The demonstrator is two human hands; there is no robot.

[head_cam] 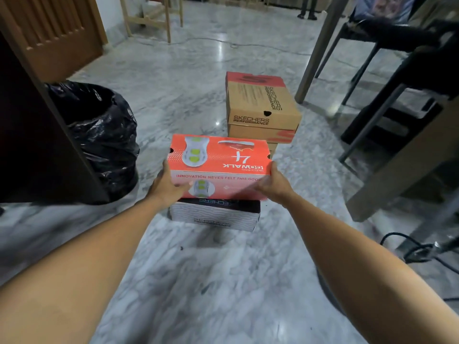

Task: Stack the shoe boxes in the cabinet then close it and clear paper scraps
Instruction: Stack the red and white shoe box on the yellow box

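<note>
The left hand point(166, 187) and the right hand point(272, 184) clasp the two short ends of an orange-red cardboard shoe box printed with a shoe sole and "GOWALK 4" point(218, 165). On each side the thumb lies up the end of the box, and the fingers curl onto its near face and lower edge, so each grip is closed on that box. The box sits level, directly over a black-and-white patterned cardboard shoe box point(214, 213) that rests on the grey marble floor point(223, 281); whether the two boxes touch cannot be told. Just behind them stands a stack of brown cardboard shoe boxes with red-topped lids point(260, 105), the top one turned slightly askew on the one below. To the left, a black plastic bin bag point(104, 137) stands beside a dark wooden cabinet panel point(32, 135). To the right are dark chair legs point(372, 115) and a black cable point(419, 249) on the floor.
</note>
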